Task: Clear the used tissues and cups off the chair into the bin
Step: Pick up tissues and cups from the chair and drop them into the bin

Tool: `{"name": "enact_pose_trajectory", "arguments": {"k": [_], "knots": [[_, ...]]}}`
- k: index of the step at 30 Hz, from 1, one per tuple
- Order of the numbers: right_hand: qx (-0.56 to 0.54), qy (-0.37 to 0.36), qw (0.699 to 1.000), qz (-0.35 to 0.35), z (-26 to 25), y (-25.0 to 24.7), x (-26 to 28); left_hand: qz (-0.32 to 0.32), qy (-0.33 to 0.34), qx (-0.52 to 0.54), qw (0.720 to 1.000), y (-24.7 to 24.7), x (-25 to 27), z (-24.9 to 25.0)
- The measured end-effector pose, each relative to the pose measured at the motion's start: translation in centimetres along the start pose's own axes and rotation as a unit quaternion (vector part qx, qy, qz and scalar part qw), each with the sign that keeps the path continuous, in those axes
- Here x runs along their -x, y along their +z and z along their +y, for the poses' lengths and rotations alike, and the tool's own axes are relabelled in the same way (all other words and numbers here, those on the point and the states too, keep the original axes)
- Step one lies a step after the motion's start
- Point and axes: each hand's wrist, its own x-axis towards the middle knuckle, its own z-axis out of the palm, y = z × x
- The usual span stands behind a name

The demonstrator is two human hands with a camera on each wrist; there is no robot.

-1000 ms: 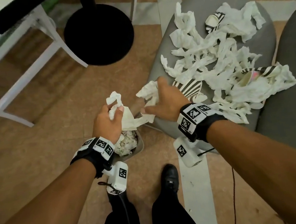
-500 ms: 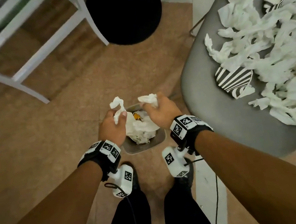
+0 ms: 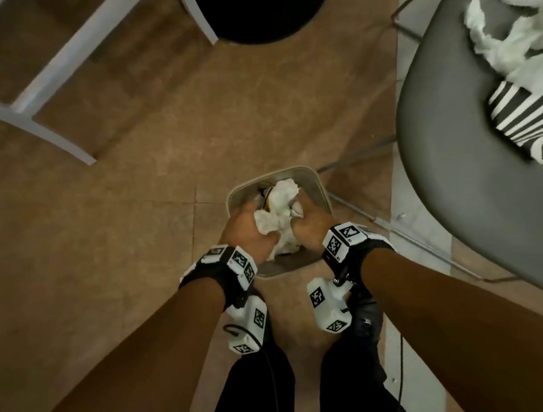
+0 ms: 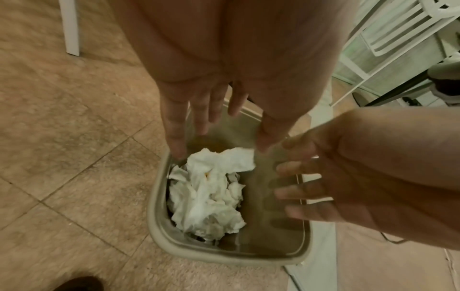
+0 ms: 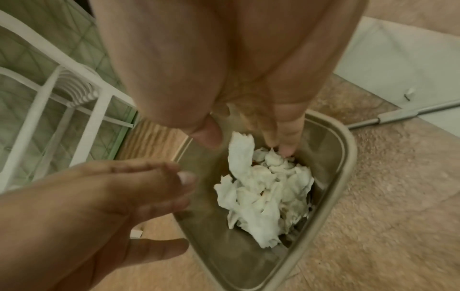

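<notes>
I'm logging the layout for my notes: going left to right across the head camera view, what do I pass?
White frame → left hand → tissues in the bin → right hand → grey chair → striped cup.

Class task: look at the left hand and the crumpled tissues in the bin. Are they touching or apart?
Apart. The left wrist view shows the left hand with straight fingers above the tissues in the bin, bin wall visible between them.

No legible txt, labels or nos.; wrist bands carry only b/w square marker codes.
</notes>
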Motion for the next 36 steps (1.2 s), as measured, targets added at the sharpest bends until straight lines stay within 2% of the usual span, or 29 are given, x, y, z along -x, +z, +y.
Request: {"name": "enact_pose_trajectory", "arguments": {"k": [5, 8, 10, 13, 15, 16, 19, 21, 23, 25, 26, 28, 31, 36], "knots": [[-0.047, -0.054, 0.997, -0.002, -0.1, -3.6, 3.2, 0.027, -0.016, -0.045, 0.999, -2.9, 0.4, 3.1], [-0.122, -0.078, 0.987, -0.072, -1.2, -8.0, 6.6, 0.058, 0.038, -0.104, 0.992, -5.2, 1.3, 10.1], [-0.16, -0.11, 0.977, -0.092, -2.4, -11.5, 9.2, 0.09, 0.091, -0.105, 0.986, -6.2, 1.7, 15.3], [-0.191, -0.169, 0.966, -0.029, -1.9, -19.3, 14.0, 0.108, 0.157, -0.068, 0.979, -5.6, 1.5, 24.0], [-0.18, -0.194, 0.963, 0.045, 0.0, -23.9, 16.3, 0.103, 0.2, -0.053, 0.973, -4.3, 1.2, 28.6], [-0.165, -0.183, 0.966, 0.083, 1.7, -26.2, 16.8, 0.094, 0.225, -0.075, 0.967, -3.0, 1.1, 31.1], [-0.032, -0.083, 0.973, 0.215, 7.6, -30.2, 17.5, 0.054, 0.272, -0.183, 0.943, 1.1, 0.9, 36.0], [0.026, -0.052, 0.971, 0.233, 11.4, -31.0, 18.1, 0.017, 0.263, -0.272, 0.925, 3.9, 0.2, 37.7], [0.049, -0.042, 0.976, 0.21, 14.4, -30.6, 18.4, -0.019, 0.237, -0.336, 0.911, 5.7, -0.4, 38.2], [0.049, -0.06, 0.976, 0.204, 16.0, -30.0, 18.3, -0.013, 0.233, -0.36, 0.903, 6.3, -0.4, 37.9], [0.04, -0.067, 0.975, 0.209, 16.7, -29.8, 18.2, -0.002, 0.241, -0.354, 0.903, 6.6, -0.2, 37.8], [0.029, -0.087, 0.971, 0.22, 17.2, -29.7, 17.8, 0.003, 0.244, -0.289, 0.926, 6.9, 0.1, 37.3], [0.048, -0.108, 0.963, 0.241, 16.8, -30.1, 17.3, -0.037, 0.207, -0.185, 0.96, 6.5, 1.0, 36.9], [0.105, -0.153, 0.927, 0.327, 15.3, -31.4, 16.9, -0.109, 0.206, -0.171, 0.957, 5.2, 3.5, 37.5]]}}
